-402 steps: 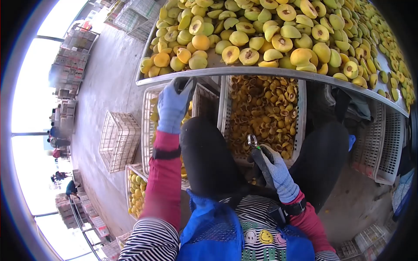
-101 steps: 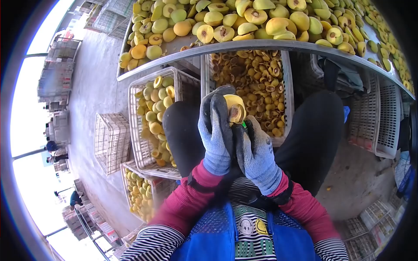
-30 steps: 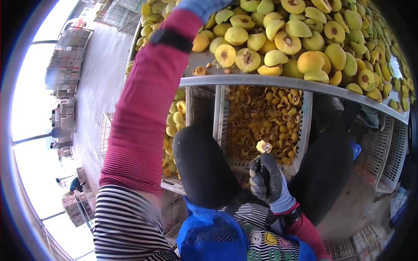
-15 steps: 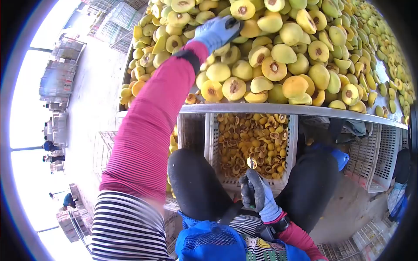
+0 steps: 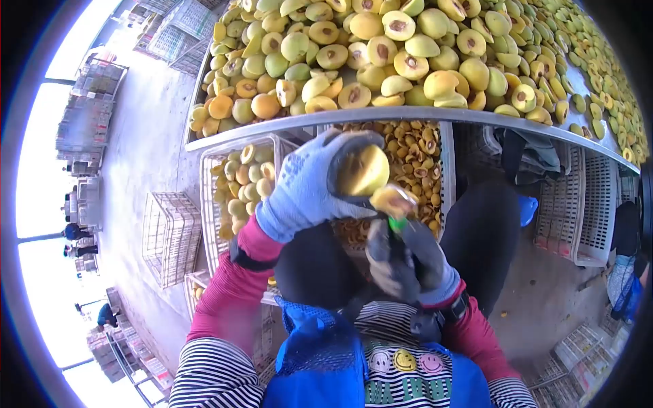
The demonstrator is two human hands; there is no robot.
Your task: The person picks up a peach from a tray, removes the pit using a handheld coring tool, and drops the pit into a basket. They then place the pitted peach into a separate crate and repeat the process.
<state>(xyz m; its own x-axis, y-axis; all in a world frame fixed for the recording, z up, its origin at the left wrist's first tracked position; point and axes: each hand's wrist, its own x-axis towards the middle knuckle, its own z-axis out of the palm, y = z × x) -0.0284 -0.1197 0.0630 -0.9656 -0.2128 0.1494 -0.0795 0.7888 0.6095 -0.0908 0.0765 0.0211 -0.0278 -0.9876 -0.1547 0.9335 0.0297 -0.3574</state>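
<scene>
Presently: one fruit [image 5: 371,170], grasped in left hand [image 5: 306,180], off counter's [image 5: 272,127] near edge; one green tool [image 5: 396,223], right hand's [image 5: 408,262] grip clenched on it, blurred piece [image 5: 393,200] at tip.

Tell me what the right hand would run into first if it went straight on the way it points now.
Beyond the blurred fruit piece at its green tool, the right hand would probably meet the yellow fruit in the left hand, though depth is unclear.
</scene>
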